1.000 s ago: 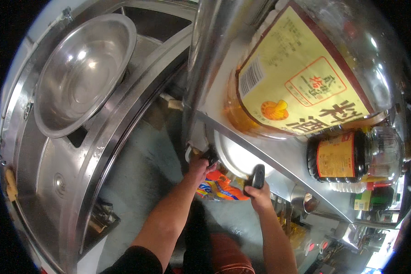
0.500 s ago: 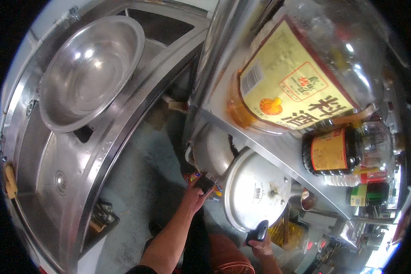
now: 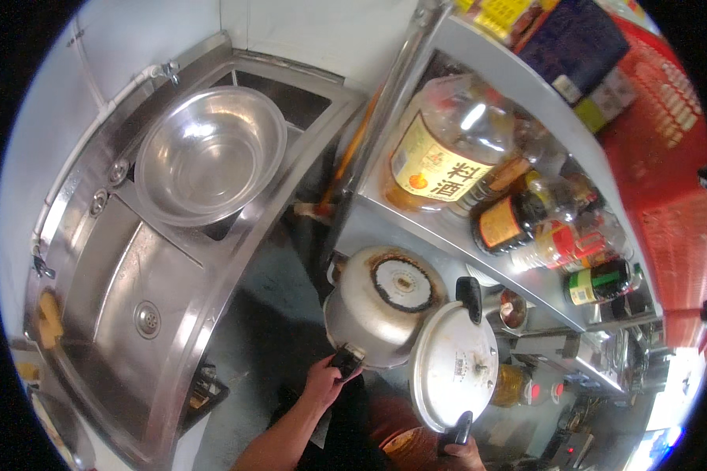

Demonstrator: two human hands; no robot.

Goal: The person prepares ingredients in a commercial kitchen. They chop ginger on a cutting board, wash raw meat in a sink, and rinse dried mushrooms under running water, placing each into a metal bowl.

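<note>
Jutting beyond hands: pot from left, lid from right.

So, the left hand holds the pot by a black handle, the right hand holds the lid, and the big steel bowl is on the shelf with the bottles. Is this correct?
Not the bowl's place: the head view shows the big steel bowl at the sink. The left hand does hold the pot by a black handle, and the right hand the lid.

1 head-worn fisheye camera looks downward from nearby.
</note>
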